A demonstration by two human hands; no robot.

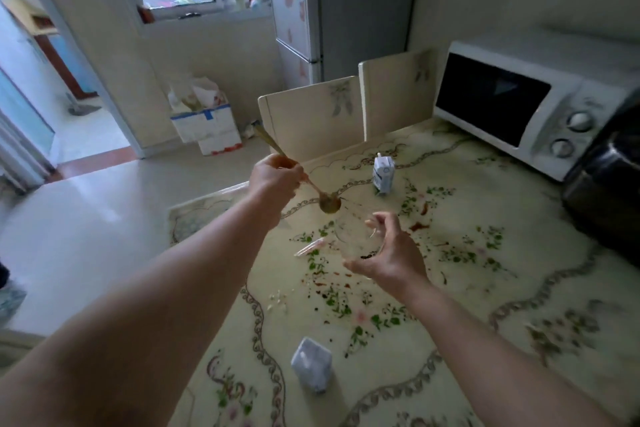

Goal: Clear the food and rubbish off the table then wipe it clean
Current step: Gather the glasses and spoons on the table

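While the left hand (275, 173) is pinching a gold spoon (302, 173) by its handle, the right hand (388, 250) curls round a clear glass bowl (356, 236), hard to make out, above the table (485, 288). Red smears (420, 217) and crumbs (277, 300) lie between two blurry cartons (383, 173), the near one (311, 369) tipped over.

Both bare forearms reach forward; left hand (273, 173) is fisted at frame centre, right hand (391, 253) curls half-open below it.
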